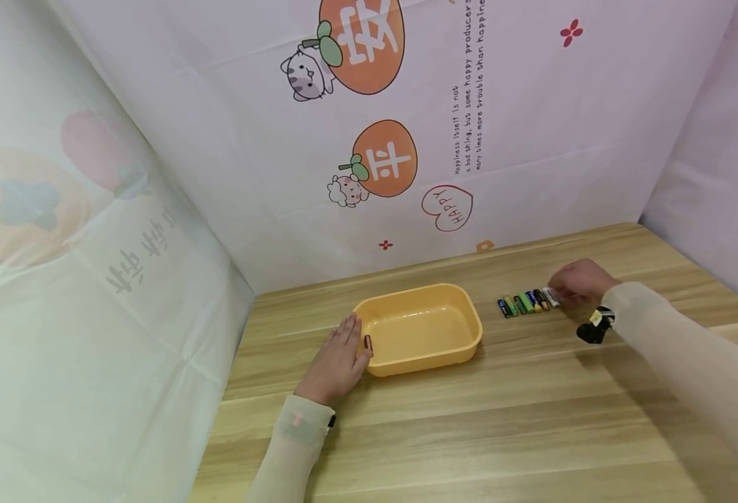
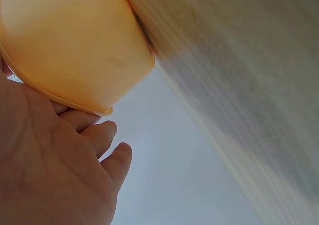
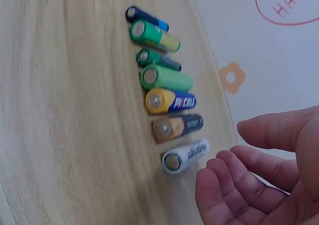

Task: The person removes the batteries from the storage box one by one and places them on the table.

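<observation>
My left hand (image 1: 338, 360) rests against the left rim of a yellow plastic basin (image 1: 422, 362), its fingers fairly straight. In the left wrist view the fingers (image 2: 119, 160) touch the rim near the basin's outer wall (image 2: 84, 51). A small reddish-brown battery (image 1: 369, 344) lies inside, at the basin's left end. Over on the right, my right hand (image 1: 579, 281) is beside a white battery (image 3: 185, 156), fingers loosely bent and holding nothing. That battery ends a row of several, including a brown-and-black battery (image 3: 177, 127), a blue-and-yellow battery (image 3: 171, 100) and a light green battery (image 3: 166, 78).
The row continues with a dark green battery (image 3: 158, 59), a green-and-yellow battery (image 3: 154, 35) and a dark blue battery (image 3: 147, 18). Everything stands on a wood-grain table (image 1: 444, 440). A printed white cloth (image 1: 249, 175) hangs along its back and sides.
</observation>
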### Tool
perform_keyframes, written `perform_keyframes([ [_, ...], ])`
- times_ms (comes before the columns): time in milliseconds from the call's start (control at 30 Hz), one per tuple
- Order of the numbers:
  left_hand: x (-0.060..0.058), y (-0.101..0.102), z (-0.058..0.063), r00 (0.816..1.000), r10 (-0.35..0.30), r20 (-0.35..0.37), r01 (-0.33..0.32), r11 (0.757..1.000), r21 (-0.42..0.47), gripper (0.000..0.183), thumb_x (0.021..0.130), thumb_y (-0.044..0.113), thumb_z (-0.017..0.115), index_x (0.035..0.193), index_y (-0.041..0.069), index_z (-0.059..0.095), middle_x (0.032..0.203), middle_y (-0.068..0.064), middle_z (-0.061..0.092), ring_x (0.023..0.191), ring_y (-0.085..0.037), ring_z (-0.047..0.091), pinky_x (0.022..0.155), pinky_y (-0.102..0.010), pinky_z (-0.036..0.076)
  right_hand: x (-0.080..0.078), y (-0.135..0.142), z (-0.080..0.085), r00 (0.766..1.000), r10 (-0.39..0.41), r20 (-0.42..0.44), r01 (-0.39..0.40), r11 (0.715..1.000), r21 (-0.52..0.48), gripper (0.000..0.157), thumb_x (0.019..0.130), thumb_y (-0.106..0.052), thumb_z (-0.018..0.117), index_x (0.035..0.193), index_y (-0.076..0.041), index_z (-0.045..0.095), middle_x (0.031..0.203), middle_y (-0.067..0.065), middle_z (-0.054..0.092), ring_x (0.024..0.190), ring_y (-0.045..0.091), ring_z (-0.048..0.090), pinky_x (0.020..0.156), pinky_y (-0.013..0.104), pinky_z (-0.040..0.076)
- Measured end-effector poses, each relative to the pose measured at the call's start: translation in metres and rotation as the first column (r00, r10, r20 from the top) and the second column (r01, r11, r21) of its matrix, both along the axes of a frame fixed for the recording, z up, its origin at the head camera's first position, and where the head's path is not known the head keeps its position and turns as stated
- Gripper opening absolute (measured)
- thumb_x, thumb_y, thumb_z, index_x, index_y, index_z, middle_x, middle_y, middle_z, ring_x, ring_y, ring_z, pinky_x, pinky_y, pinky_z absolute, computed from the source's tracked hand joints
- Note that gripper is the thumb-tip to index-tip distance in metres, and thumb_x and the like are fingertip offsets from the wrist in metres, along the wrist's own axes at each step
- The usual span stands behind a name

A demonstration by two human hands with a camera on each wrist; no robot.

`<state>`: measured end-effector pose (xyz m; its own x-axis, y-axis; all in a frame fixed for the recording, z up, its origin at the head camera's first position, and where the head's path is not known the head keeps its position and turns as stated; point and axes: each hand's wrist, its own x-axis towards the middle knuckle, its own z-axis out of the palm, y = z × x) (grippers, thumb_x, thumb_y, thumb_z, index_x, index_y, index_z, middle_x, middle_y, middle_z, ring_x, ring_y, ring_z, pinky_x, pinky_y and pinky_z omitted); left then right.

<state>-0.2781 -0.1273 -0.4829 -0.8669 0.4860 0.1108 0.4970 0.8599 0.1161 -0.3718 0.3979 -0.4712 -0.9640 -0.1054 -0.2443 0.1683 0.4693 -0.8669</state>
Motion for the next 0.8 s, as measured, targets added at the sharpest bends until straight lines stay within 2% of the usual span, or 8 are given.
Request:
perform_keyframes([
  [133,0.000,0.000,0.001,1.000,0.004,0.006,-0.004,1.000,0.008,0.062,0.106,0.035,0.034,0.154,-0.001,0.017,0.161,-0.014,0.011,0.147,-0.024,0.008,0.117,-0.044,0.014,0.005,-0.008,0.010,0.999,0.044,-0.025,-0.043,0.998,0.036,0.043,0.095,-0.015,0.056,0.121,0.019,0.052,0.100,0.021,0.064,0.086,0.024,0.063,0.076,0.040,0.057],
  [200,0.000,0.000,0.001,1.000,0.006,0.010,-0.006,1.000,0.009,0.062,0.106,0.036,0.033,0.154,-0.001,0.017,0.161,-0.013,0.011,0.147,-0.024,0.008,0.117,-0.044,0.013,0.007,-0.012,0.015,0.997,0.063,-0.034,-0.062,0.997,0.052,0.047,0.097,-0.018,0.055,0.125,0.019,0.049,0.111,0.028,0.060,0.092,0.027,0.063,0.079,0.042,0.057],
  [300,0.000,0.000,0.001,1.000,0.003,0.006,-0.003,1.000,0.012,0.063,0.106,0.036,0.033,0.154,-0.001,0.018,0.161,-0.014,0.012,0.147,-0.026,0.010,0.117,-0.044,0.014,0.009,-0.020,0.021,0.996,0.079,-0.037,-0.077,0.996,0.052,0.050,0.099,-0.020,0.053,0.130,0.018,0.047,0.121,0.032,0.055,0.099,0.031,0.063,0.082,0.042,0.056],
  [467,0.000,0.000,0.001,1.000,0.003,0.001,-0.003,1.000,0.010,0.063,0.106,0.037,0.032,0.153,-0.001,0.018,0.161,-0.014,0.012,0.147,-0.024,0.008,0.117,-0.043,0.014,0.011,-0.034,0.026,0.996,0.079,-0.031,-0.079,0.997,0.021,0.049,0.099,-0.019,0.053,0.131,0.018,0.047,0.117,0.025,0.059,0.102,0.033,0.061,0.084,0.041,0.055],
  [667,0.001,0.000,0.002,1.000,0.001,-0.005,-0.001,1.000,0.015,0.063,0.106,0.036,0.033,0.153,-0.002,0.019,0.161,-0.014,0.013,0.147,-0.025,0.010,0.117,-0.045,0.015,0.010,-0.046,0.027,0.994,0.103,-0.034,-0.103,0.995,0.006,0.051,0.099,-0.020,0.055,0.134,0.016,0.046,0.126,0.030,0.054,0.103,0.034,0.061,0.084,0.042,0.055],
  [800,0.001,0.000,0.002,1.000,0.009,-0.002,-0.009,1.000,0.013,0.063,0.106,0.037,0.033,0.153,-0.001,0.018,0.161,-0.013,0.012,0.147,-0.022,0.007,0.117,-0.043,0.014,0.009,-0.054,0.032,0.992,0.122,-0.038,-0.122,0.992,0.014,0.050,0.098,-0.019,0.056,0.134,0.015,0.046,0.125,0.029,0.054,0.103,0.034,0.061,0.083,0.043,0.055],
])
